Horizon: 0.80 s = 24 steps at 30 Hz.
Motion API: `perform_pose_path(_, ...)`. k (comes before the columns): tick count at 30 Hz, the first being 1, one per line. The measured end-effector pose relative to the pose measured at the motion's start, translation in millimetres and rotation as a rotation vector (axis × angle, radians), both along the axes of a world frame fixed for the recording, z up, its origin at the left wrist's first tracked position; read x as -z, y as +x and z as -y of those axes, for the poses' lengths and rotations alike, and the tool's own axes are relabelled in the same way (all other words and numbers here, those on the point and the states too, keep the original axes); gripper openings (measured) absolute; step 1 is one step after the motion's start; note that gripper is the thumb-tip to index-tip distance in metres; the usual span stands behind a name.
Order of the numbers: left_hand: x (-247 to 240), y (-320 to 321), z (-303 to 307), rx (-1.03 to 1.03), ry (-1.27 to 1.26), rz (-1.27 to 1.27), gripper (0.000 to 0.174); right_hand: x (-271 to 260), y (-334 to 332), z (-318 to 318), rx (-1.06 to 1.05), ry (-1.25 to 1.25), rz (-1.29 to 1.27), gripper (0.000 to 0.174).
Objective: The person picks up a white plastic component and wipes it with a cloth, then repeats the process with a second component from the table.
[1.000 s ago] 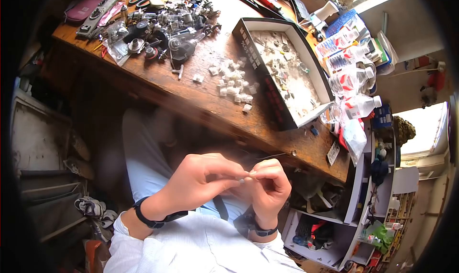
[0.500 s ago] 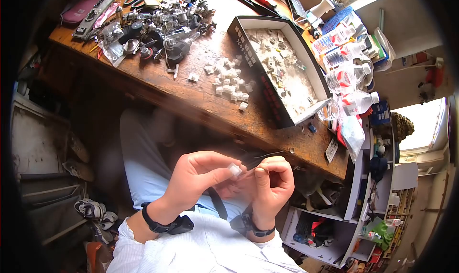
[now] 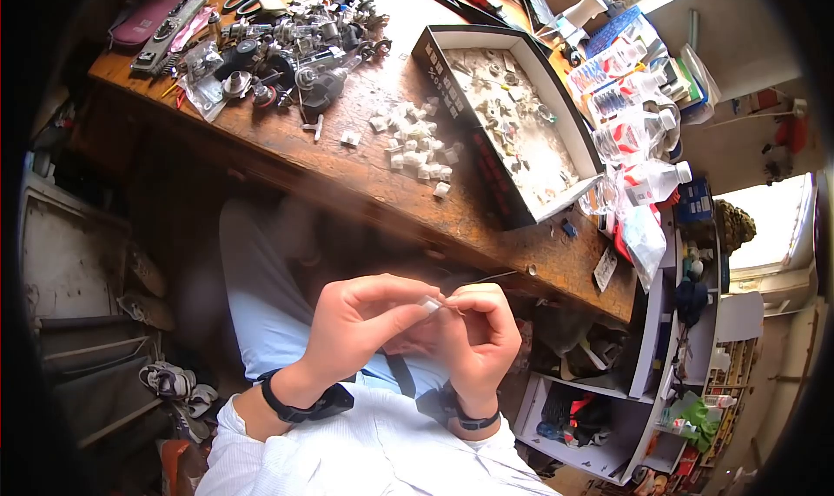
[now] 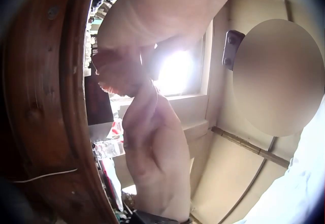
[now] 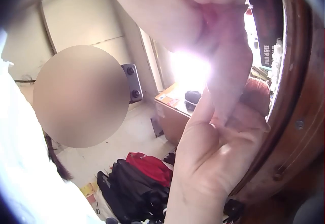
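Bare tabletop gives passage before the white pieces; a box wall stands beside them.

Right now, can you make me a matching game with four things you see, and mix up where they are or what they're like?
Things:
1. Small white piece
2. Open black box
3. Pouch
4. Plastic bottles

Places, colours and states:
A. Purple, at the left end of the table
B. Holding lots of little parts
C. In a row on the box's right side
D. Pinched by the left hand

Right pairs: 1-D, 2-B, 3-A, 4-C
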<state>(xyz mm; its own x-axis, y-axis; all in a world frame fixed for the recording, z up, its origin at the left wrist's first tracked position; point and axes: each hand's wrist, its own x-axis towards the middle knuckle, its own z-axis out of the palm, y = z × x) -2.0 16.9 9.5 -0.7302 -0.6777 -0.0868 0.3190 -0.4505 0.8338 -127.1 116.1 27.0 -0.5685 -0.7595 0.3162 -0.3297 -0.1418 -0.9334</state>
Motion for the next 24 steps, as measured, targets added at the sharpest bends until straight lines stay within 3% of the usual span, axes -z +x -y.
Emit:
perform_pose_path(2,4,0,1,-0.020,-0.062,0.011,0.017,-3,2,-1,0.014,0.036,-0.031,0.012)
perform_pose_path(4,8,2,5,-0.054,-0.342,0.062,0.021,-2,1,-1,0.030,0.074,-0.062,0.011)
perform_pose_path(7,3,5,12,0.017,-0.544,0.107,0.021,2,-6,0,0.051,0.056,-0.213,0.016)
perform_pose_path(14,4,4,11,0.050,-0.398,0.101,0.022,-2,-7,2,0.019,0.054,-0.296,0.019)
perform_pose_path(19,2,7,17,0.083,-0.570,0.184,0.020,7,-4,4,0.039,0.047,-0.359,0.017)
perform_pose_path(20,2,6,16,0.081,-0.571,0.184,0.020,10,-3,5,0.100,0.022,-0.309,0.015)
perform_pose_path(22,0,3,13,0.093,-0.086,-0.001,0.019,7,-1,8,0.216,-0.002,-0.212,0.009)
perform_pose_path(24,-3,4,17,0.111,-0.034,-0.053,0.020,7,-5,7,0.237,0.001,-0.163,0.010)
